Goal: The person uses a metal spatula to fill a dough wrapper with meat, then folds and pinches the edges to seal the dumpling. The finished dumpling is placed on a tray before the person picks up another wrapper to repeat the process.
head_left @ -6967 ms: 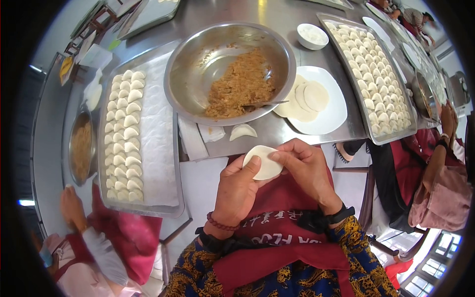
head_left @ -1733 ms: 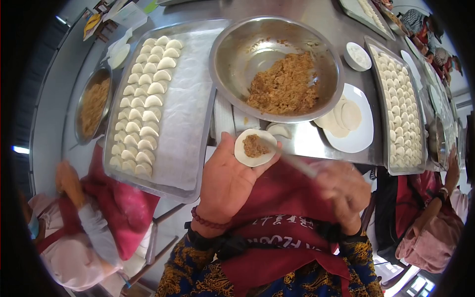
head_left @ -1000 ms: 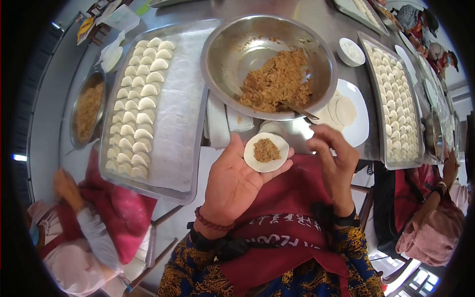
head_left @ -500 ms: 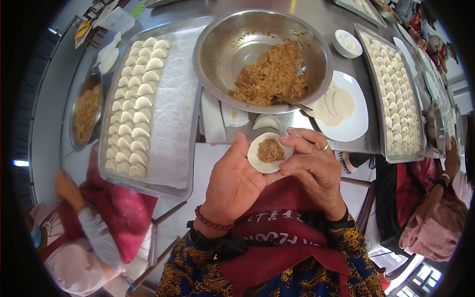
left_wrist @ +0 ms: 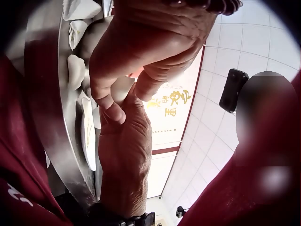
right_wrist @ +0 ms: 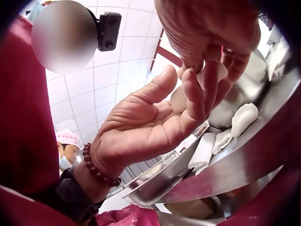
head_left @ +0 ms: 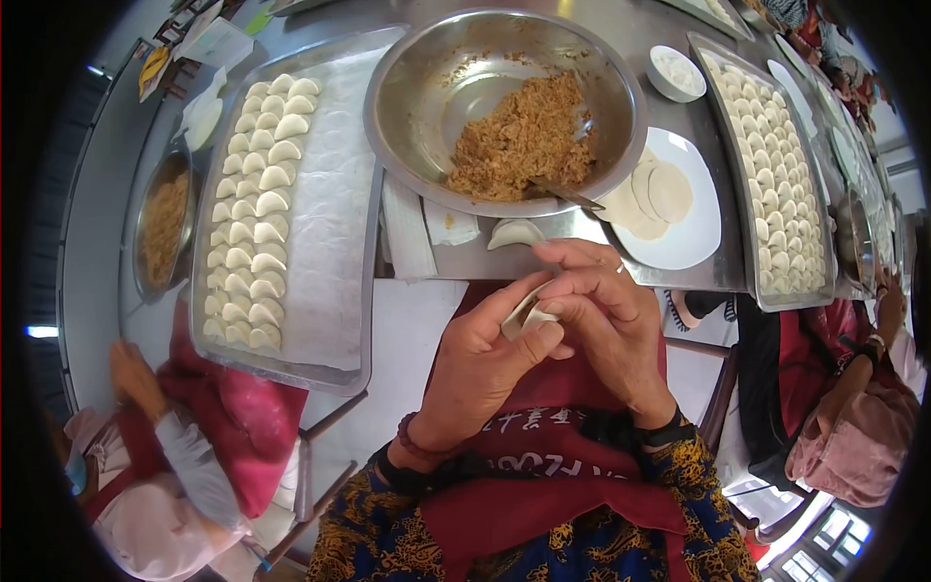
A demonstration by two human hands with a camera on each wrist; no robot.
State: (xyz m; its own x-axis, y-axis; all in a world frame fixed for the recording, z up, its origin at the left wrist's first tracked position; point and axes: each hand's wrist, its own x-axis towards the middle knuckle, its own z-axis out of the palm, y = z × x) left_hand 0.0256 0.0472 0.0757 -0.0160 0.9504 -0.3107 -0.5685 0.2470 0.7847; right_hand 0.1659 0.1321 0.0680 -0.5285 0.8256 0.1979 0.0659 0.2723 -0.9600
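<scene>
A half-folded dumpling point(head_left: 521, 318) is held over the apron, just in front of the table edge. My left hand point(head_left: 488, 361) cups it from the left, thumb on its near side. On its right, my right hand point(head_left: 613, 332) pinches the wrapper between thumb and fingers. Fingers hide much of the dumpling; a pale bit of dough point(right_wrist: 178, 99) shows between the hands in the right wrist view. A finished dumpling point(head_left: 515, 233) lies on the table just beyond. Behind it stands a big steel bowl point(head_left: 412, 160) of brown filling point(head_left: 524, 136), a spoon point(head_left: 570, 194) leaning in it.
Left is a paper-lined tray point(head_left: 335, 373) with rows of dumplings point(head_left: 257, 223). A white plate point(head_left: 700, 209) with round wrappers point(head_left: 669, 192), a bowl of white powder point(head_left: 676, 73) and another full tray point(head_left: 790, 299) stand right. Folded paper point(head_left: 407, 233) lies by the steel bowl. Other people sit on both sides.
A flat, bare wrapper received filling from the spoon, which was put back in the bowl. The left palm, flat before, has curled; the right hand came in and the wrapper is folding over.
</scene>
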